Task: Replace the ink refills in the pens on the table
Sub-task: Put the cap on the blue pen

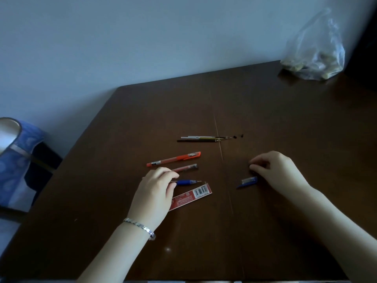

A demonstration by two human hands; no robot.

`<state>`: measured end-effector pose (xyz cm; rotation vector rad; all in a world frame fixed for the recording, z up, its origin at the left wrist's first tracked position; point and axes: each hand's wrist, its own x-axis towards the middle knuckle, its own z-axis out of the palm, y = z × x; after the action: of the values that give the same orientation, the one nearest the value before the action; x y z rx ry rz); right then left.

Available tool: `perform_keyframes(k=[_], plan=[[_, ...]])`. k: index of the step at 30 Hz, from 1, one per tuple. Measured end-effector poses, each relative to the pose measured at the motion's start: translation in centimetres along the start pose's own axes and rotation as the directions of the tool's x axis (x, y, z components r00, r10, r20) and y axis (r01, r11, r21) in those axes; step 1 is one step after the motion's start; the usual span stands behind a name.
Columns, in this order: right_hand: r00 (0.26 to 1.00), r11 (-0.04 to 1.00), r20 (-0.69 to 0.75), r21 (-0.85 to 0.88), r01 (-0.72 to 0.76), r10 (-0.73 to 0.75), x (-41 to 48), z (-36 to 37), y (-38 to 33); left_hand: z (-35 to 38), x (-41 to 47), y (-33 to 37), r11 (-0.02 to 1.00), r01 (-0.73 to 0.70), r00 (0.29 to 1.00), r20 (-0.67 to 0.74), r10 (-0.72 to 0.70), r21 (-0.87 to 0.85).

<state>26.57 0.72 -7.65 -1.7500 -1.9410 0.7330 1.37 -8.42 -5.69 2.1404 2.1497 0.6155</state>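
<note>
Setting: dark brown wooden bench [265, 123] pushed against a pale wall, dim light, my two bare forearms reaching in from the near edge.
Landmark: orange pen [173, 159], capped, lying slantwise near the bench's middle.
Clear pen barrel: [186, 167] just on my side of the orange pen, roughly parallel to it.
Blue pen: [186, 182] nearer me again, tip uncovered and pointing right; its rear end is hidden under my left fingers.
Red refill packet: [191, 196] nearest me of the row, barcode up, partly beneath my left hand.
Loose refills: [204, 138] a small bundle beyond the orange pen, with two tiny dark bits just past their tips.
Blue cap: [247, 182] well to the right of the orange pen, lying flat, just beside my right hand.
Left hand: [154, 192] fingers curled down onto the rear of the blue pen; a silver bracelet [140, 226] on the wrist.
Right hand: [274, 170] fingertips pinched together on something small and dark; I cannot tell what.
Far corner: clear plastic bag [315, 56], far right beyond the orange pen.
</note>
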Motion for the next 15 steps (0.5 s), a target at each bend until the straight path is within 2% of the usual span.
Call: perform_keyframes(k=[2, 6, 9, 13, 15], plan=[[1.0, 1.0, -0.008, -0.005, 0.004, -0.004, 0.1, 0.0, -0.1, 0.0, 0.0, 0.1, 1.0, -0.006, 1.0, 0.023, 0.005, 0.022], [0.989, 0.985, -0.144, 0.17, 0.043, -0.018, -2.1, -0.7, -0.4, 0.8, 0.6, 0.4, 0.994, -0.077, 0.995, 0.062, 0.073, 0.071], [0.986, 0.967, -0.166, 0.247, 0.058, -0.017, -4.0, -1.1, -0.4, 1.7, 1.2, 0.6, 0.99, -0.093, 0.994, 0.064, 0.086, 0.109], [0.98, 0.945, -0.2, 0.324, 0.043, 0.024, -5.4, -1.5, -0.3, 2.1, 1.7, 1.3, 0.981, -0.085, 0.996, -0.002, 0.087, 0.177], [0.972, 0.922, -0.234, 0.382, 0.06, 0.034, -5.8, -1.9, -0.6, 1.5, 1.7, 2.1, 0.993, -0.069, 0.993, -0.091, 0.077, 0.093]])
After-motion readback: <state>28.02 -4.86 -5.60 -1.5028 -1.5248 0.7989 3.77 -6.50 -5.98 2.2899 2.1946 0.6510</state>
